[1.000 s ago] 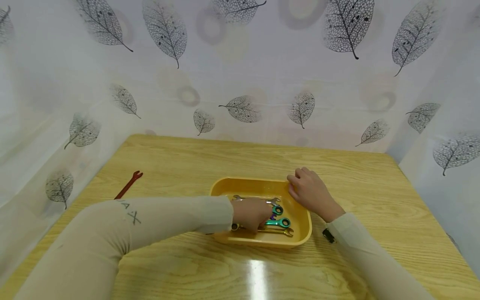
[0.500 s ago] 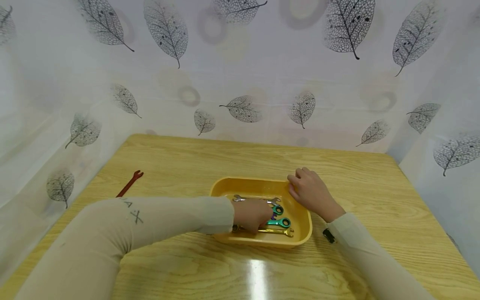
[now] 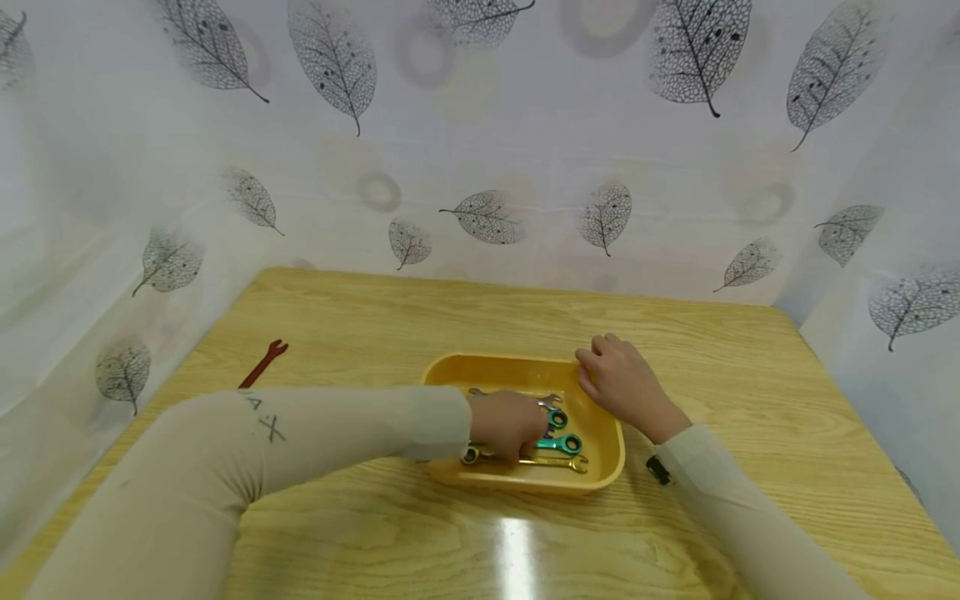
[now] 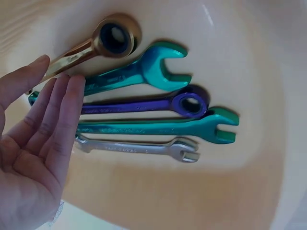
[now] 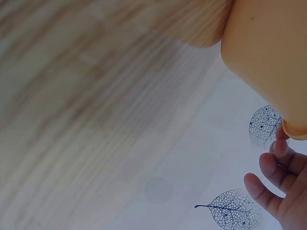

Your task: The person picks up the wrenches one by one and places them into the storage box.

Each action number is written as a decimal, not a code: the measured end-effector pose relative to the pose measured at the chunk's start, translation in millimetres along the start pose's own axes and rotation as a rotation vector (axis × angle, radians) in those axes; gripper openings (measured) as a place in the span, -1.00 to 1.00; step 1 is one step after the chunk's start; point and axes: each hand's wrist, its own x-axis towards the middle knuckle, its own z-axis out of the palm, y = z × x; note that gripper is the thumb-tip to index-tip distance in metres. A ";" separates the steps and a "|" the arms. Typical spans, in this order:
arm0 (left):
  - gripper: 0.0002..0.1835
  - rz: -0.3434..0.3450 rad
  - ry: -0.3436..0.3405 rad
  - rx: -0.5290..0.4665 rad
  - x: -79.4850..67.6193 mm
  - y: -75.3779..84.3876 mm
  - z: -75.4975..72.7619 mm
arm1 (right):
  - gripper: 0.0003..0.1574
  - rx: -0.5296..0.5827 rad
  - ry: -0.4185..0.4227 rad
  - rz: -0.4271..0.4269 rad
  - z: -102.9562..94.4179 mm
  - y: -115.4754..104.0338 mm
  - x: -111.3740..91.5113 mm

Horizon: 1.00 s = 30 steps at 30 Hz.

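A yellow plastic tray (image 3: 525, 483) stands on the table with several wrenches inside. My left hand (image 3: 508, 423) is down in it, over the middle of the wrenches. In the left wrist view its fingers are nearly straight, fingertips close to a green wrench (image 4: 115, 79) and thumb by a gold ratchet wrench (image 4: 72, 57). Alongside lie a purple wrench (image 4: 129, 106), a second green wrench (image 4: 163, 127) and a silver wrench (image 4: 134, 147). Whether the fingertips touch metal, I cannot tell. My right hand (image 3: 622, 387) holds the tray's far right corner, a finger against the rim (image 5: 295, 133).
A red open-end wrench (image 3: 262, 364) lies on the table to the left, its lower end hidden behind the left sleeve (image 3: 337, 425). Leaf-printed cloth (image 3: 517, 267) hangs behind and at both sides of the wooden table (image 3: 397, 542).
My left hand and forearm have shifted very slightly up within the tray. The right hand, tray and red wrench stay where they were.
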 end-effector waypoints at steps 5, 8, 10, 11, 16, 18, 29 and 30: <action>-0.61 0.020 0.002 -0.011 -3.1 4.4 -10.4 | -0.90 -0.007 0.007 -0.014 0.3 0.6 -0.1; -0.78 0.008 0.012 0.011 -3.2 6.7 -15.8 | -0.89 -0.011 0.014 -0.021 0.7 1.0 -0.4; -0.89 -0.003 0.022 0.040 -3.1 8.3 -19.2 | -0.89 -0.011 0.017 -0.024 0.7 1.0 -0.4; -0.90 -0.006 0.025 0.059 -2.8 9.0 -20.8 | -0.89 -0.010 0.019 -0.025 0.4 0.9 -0.3; -0.81 -0.003 0.017 0.098 -3.1 13.3 -30.5 | -0.89 -0.004 0.024 -0.030 0.2 1.0 0.0; -0.76 0.003 0.009 0.103 -3.9 15.4 -36.0 | -0.88 -0.003 0.026 -0.030 0.2 0.9 0.1; -0.59 0.036 -0.012 0.095 -16.2 23.7 -62.9 | -0.89 -0.002 0.039 -0.026 2.6 1.1 -1.7; -0.58 0.031 -0.007 0.085 -18.3 23.9 -65.1 | -0.89 -0.001 0.039 -0.024 2.8 1.2 -1.9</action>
